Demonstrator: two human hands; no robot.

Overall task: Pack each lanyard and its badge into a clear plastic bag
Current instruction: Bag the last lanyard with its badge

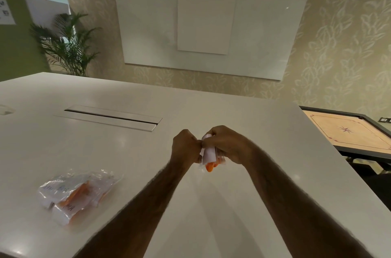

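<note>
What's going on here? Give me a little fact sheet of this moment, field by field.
left hand: pinches the clear bag
right hand: grips the same bag
inside it: white badge, orange lanyard
table: white; pile of packed bags lies on its left part
beyond the table: carrom board, on the right

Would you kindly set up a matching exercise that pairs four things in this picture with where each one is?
Things:
1. filled bags
2. white badge
3. carrom board
4. potted plant

Places:
A. beyond the right edge of the table
B. gripped between the left hand and the right hand
C. lying on the table, left of the arms
D. behind the table's far left corner

Pairs: 1-C, 2-B, 3-A, 4-D
</note>
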